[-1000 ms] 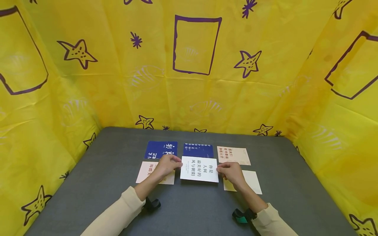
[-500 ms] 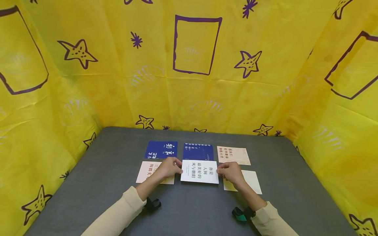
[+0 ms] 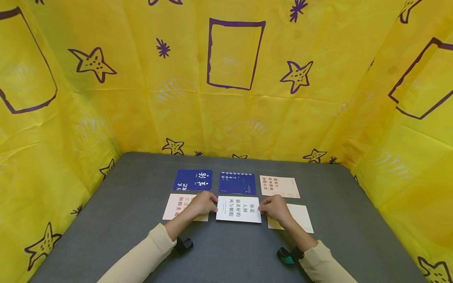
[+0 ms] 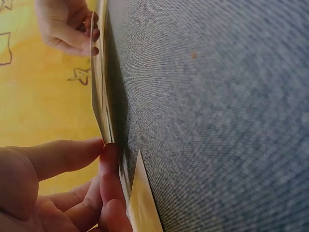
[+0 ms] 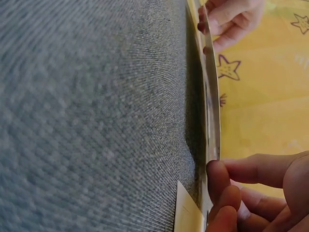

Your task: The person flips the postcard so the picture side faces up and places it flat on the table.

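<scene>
A white card (image 3: 238, 209) printed with dark characters is held level just over the dark table, in the middle of the front row. My left hand (image 3: 202, 203) pinches its left edge between thumb and fingers, and my right hand (image 3: 275, 206) pinches its right edge. In the left wrist view the card (image 4: 98, 82) is seen edge-on, with a shadow on the cloth beneath it. A pink card (image 3: 175, 206) lies partly under my left hand. Below my right hand lies a cream card (image 3: 301, 216), partly covered by it.
Behind the held card lies a blue card (image 3: 237, 184), with another blue card (image 3: 192, 180) to its left and a peach card (image 3: 280, 186) to its right. The grey table (image 3: 226, 251) is walled by a yellow patterned cloth (image 3: 233, 110).
Both hands have brought the white card down and toward me. More of the blue card behind it now shows. The other cards have stayed in place.
</scene>
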Demonstrator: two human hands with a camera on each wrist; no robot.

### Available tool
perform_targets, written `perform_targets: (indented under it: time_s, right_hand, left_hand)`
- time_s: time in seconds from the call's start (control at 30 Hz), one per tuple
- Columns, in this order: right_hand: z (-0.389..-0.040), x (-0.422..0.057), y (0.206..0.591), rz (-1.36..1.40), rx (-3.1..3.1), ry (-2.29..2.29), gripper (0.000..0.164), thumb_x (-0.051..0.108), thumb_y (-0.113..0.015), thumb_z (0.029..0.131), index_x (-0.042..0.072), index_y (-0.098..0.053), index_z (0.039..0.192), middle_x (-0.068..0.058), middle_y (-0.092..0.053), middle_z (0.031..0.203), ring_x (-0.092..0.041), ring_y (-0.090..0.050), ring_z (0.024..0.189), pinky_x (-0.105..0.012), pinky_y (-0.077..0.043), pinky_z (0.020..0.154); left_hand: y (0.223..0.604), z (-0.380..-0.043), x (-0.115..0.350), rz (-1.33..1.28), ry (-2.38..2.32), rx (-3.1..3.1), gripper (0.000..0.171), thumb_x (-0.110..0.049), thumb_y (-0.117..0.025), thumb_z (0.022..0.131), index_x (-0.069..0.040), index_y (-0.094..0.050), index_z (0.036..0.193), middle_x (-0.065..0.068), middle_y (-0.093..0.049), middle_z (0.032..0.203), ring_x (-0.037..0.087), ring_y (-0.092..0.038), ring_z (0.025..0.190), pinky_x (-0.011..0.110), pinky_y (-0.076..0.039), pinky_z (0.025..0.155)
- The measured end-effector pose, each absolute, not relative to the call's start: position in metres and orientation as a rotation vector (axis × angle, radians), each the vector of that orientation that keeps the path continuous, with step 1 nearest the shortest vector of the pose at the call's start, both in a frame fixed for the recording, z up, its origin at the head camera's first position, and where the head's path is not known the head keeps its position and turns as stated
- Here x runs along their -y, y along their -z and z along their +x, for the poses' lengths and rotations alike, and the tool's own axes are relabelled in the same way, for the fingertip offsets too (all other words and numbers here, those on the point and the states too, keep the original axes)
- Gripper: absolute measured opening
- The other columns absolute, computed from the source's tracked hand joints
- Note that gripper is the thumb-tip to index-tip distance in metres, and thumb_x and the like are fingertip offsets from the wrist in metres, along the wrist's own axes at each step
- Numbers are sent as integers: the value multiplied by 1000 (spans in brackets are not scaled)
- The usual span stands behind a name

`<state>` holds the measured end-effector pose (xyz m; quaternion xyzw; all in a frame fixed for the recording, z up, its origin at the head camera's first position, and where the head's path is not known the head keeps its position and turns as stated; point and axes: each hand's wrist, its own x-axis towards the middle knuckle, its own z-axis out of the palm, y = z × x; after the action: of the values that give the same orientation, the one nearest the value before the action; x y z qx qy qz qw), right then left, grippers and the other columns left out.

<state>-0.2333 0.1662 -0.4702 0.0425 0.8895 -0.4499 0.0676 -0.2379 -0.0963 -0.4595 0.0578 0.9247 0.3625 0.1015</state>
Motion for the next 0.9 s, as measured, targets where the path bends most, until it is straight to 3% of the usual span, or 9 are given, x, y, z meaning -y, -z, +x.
perform_targets:
  time_s: [0.27, 0.5, 0.9]
  right_hand:
    - [-233, -164, 473, 80, -2688, 1331, 5, 0, -71, 78, -4, -73, 77, -5, -65, 60, -12, -50, 52, -23, -39, 48]
    - [-230, -175, 469, 43, -2698, 1296, 5, 1, -70, 80, -2, -74, 78, -6, -66, 60, -12, -51, 52, -23, -36, 47]
    - [-220, -207, 454, 51, -2651, 1371, 13, 9, -68, 86, -3, -72, 89, -5, -64, 67, -16, -52, 57, -28, -44, 52]
  left_hand:
    - [458, -236, 97, 195, -1009, -2744, 28, -9, -77, 75, 0, -72, 101, 13, -72, 100, 22, -62, 87, 38, -50, 80]
    - [459, -236, 101, 217, -1017, -2751, 23, -12, -74, 80, 0, -73, 99, 11, -73, 95, 20, -63, 85, 38, -51, 80]
    - [452, -234, 90, 297, -1211, -2692, 19, -15, -68, 87, -2, -73, 100, 7, -67, 83, 15, -56, 74, 27, -44, 63]
